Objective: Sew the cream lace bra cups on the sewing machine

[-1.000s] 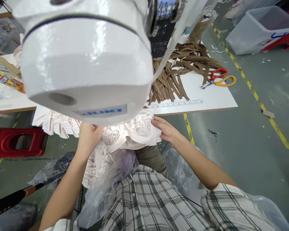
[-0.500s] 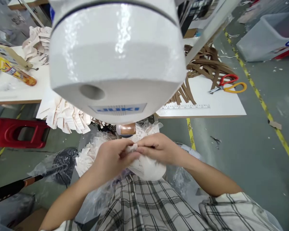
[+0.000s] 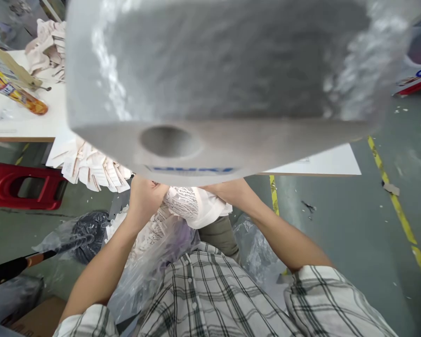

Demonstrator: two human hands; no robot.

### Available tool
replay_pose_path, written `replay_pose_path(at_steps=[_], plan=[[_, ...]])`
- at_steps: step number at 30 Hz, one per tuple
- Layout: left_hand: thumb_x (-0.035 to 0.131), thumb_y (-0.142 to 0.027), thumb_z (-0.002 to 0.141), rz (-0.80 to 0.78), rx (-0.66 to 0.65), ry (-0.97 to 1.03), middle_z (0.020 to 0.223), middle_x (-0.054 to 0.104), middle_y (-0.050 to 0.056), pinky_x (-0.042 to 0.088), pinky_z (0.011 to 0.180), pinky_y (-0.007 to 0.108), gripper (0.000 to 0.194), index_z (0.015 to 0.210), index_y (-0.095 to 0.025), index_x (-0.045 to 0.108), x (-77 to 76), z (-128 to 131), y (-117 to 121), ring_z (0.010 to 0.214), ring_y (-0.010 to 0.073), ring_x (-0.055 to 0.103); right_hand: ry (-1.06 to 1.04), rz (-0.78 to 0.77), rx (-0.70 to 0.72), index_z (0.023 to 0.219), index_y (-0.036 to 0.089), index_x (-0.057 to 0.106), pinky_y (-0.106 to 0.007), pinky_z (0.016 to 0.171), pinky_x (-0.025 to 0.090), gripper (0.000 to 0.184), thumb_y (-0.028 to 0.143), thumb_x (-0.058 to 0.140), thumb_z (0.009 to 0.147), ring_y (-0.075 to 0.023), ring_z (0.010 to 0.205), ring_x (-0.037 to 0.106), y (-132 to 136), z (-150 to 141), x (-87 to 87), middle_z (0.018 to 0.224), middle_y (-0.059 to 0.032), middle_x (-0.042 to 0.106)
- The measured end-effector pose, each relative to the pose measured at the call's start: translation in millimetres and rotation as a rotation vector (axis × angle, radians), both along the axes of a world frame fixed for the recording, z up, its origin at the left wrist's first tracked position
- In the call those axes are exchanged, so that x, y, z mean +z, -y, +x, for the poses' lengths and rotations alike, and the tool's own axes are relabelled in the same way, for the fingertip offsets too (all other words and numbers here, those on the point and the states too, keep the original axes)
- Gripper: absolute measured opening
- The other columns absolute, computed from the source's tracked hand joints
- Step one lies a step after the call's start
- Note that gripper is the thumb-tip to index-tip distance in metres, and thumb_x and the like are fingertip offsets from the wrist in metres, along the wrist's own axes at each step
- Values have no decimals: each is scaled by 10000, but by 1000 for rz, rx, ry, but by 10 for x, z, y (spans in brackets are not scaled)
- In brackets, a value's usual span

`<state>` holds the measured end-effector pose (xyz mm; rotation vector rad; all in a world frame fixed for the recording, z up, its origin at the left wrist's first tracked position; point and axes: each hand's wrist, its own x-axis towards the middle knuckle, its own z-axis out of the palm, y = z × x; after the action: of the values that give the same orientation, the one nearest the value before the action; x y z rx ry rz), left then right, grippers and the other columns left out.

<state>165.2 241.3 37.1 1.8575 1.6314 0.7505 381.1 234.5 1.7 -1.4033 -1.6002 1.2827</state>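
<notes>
A white cup-shaped lace piece (image 3: pixel 187 205), with a smooth pale edge on its right side, lies between my hands under the sewing machine head (image 3: pixel 217 84). My left hand (image 3: pixel 145 199) is curled closed at the left edge of the lace piece; its fingertips slip behind the machine head. My right hand (image 3: pixel 233 191) reaches in from the right above the piece's far edge, and the machine head covers its fingers. The machine's needle area is hidden too. More cream lace pieces (image 3: pixel 154 231) are heaped in clear plastic below my left hand.
Layered pale fabric strips (image 3: pixel 94 168) hang over the table edge at left. A yellow-orange packet (image 3: pixel 17 93) lies on the left table (image 3: pixel 7 125). A red stool (image 3: pixel 24 187) and a dark bagged bundle (image 3: pixel 91 234) are on the left. At right, a white tabletop (image 3: pixel 330 161) juts out.
My view has moved closer to the machine head, which now covers more. Both hands have moved forward beneath it with the lace piece, its lace side now showing. The scissors and brown strips are now hidden.
</notes>
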Motion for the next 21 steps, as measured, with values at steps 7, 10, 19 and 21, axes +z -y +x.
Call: replay_pose_path(at_steps=[7, 10, 19, 21], plan=[[602, -206, 773, -31, -13, -22, 624, 571, 4, 487, 647, 290, 66, 710, -210, 583, -6, -34, 4, 691, 187, 561, -39, 0, -16, 631, 208, 627, -272, 558, 332, 430, 587, 681, 826, -146, 622, 470, 16, 20, -44, 607, -3, 534], [605, -253, 826, -34, 36, -27, 686, 606, 11, 497, 702, 289, 76, 775, -199, 589, -54, -109, 57, 716, 183, 586, -81, -22, -19, 639, 196, 602, -270, 557, 327, 410, 550, 672, 834, -144, 626, 472, 77, 59, -102, 640, -5, 561], [460, -358, 1001, -51, 147, 69, 1431, 503, 160, 464, 1103, 468, 451, 1427, -222, 407, -788, -326, 782, 1331, 276, 518, -156, -73, -61, 683, 191, 555, -251, 560, 307, 375, 500, 631, 881, -121, 601, 430, 375, 216, -391, 645, 21, 515], [460, -309, 986, -102, 21, 46, 1523, 422, 157, 407, 1167, 527, 528, 1491, -258, 316, -908, -277, 964, 1429, 309, 420, -177, -80, -64, 699, 191, 565, -251, 572, 321, 369, 506, 626, 882, -129, 616, 446, 428, 233, -417, 665, 15, 530]])
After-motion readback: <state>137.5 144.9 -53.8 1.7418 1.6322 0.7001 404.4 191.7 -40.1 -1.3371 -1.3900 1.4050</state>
